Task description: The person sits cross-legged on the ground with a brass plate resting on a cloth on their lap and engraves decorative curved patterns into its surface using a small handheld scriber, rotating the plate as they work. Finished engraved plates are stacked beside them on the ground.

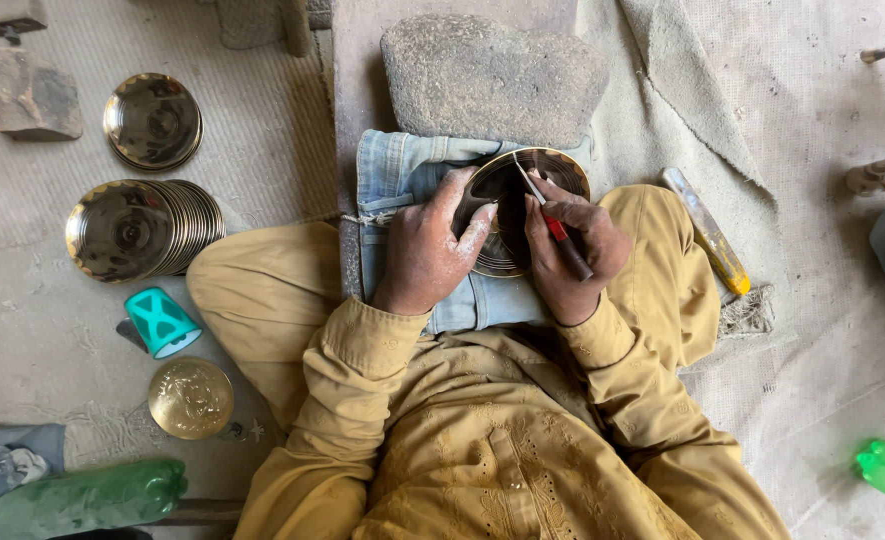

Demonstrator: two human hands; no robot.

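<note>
Round brass dish (508, 215) is braced on folded denim (393, 175) by the left hand (428, 250); at three o'clock, the right hand (568, 250) is clamped on a red-handled tool (558, 228).

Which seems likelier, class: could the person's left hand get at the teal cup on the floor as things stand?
Probably yes. The teal cup stands on open floor beside the left knee, nothing over it; but the left hand presses on the brass plate.
</note>
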